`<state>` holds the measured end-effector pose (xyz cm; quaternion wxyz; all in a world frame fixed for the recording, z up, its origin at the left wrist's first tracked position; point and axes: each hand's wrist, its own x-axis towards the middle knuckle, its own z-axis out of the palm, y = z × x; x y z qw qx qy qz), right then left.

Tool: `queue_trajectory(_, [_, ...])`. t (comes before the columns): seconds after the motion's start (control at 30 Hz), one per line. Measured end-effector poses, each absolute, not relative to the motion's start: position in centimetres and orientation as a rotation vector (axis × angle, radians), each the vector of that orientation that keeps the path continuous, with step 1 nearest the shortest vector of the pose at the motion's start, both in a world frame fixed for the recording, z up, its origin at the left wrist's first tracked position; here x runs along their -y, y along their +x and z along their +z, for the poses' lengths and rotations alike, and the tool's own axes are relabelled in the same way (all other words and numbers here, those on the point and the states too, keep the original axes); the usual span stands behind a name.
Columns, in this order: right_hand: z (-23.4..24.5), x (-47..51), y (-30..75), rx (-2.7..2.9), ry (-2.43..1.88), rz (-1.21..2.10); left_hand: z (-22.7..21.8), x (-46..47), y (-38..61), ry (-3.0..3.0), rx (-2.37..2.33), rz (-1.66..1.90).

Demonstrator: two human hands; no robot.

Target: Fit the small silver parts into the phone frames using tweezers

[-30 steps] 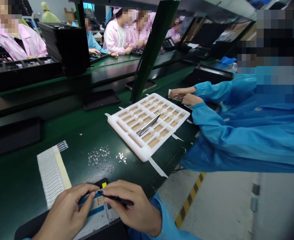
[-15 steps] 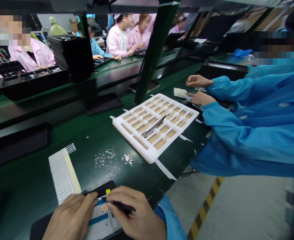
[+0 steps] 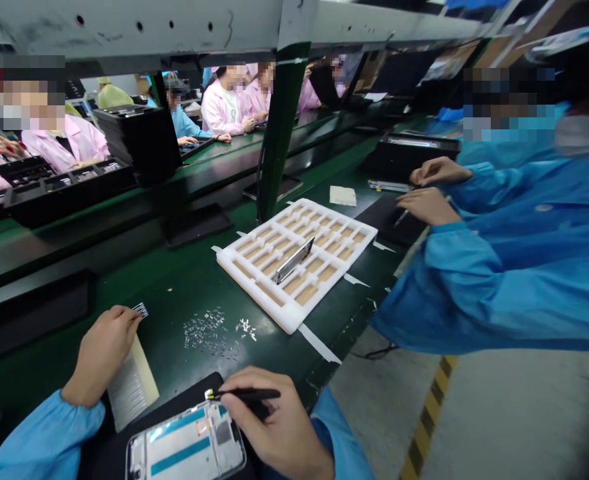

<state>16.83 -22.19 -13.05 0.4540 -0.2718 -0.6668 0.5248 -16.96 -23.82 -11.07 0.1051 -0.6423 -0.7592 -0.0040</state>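
My left hand point(image 3: 105, 353) reaches over a pale sheet lined with thin strips point(image 3: 133, 387). Its thumb and fingers pinch at the sheet's far end, where a few strip ends stick out; the exact contact is hidden. In my right hand point(image 3: 279, 420) is a pair of black tweezers point(image 3: 254, 395), held level. Their tips are at a small yellow-and-white piece point(image 3: 209, 395) by the upper edge of a phone frame point(image 3: 179, 427). The silvery frame, with blue bands across it, lies on a black mat point(image 3: 199, 388).
Small metal bits point(image 3: 209, 333) lie scattered on the green bench. Beyond them is a white slotted tray point(image 3: 289, 317) with one phone frame point(image 3: 294, 260) propped in it. A co-worker in blue point(image 3: 504, 267) works at the right. A green post point(image 3: 279, 133) rises behind the tray.
My left hand has left the phone frame and moved up and left to the strip sheet. The tweezers stay by the frame's top edge. The view has shifted slightly.
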Motion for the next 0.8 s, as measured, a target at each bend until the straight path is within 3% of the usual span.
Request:
queue_trajectory(0.23, [-12.7,21.4,18.4,1.659,-0.713,1.209,-12.4,24.4,-17.4,-2.028,2.118,0.31])
queue_trajectory(0.43, [-12.8,21.4,18.3,1.662,-0.741,1.204,-12.2,23.7,-17.5,-1.968,2.095,0.323])
queue_trajectory(0.6, [-13.4,21.6,18.8,1.653,-0.761,1.208,-11.8,23.8,-17.8,-2.013,2.079,0.145])
queue_trajectory(0.8, [-12.0,21.5,19.3,1.674,-0.65,1.178,-9.8,27.1,-16.1,-2.029,2.035,-0.333])
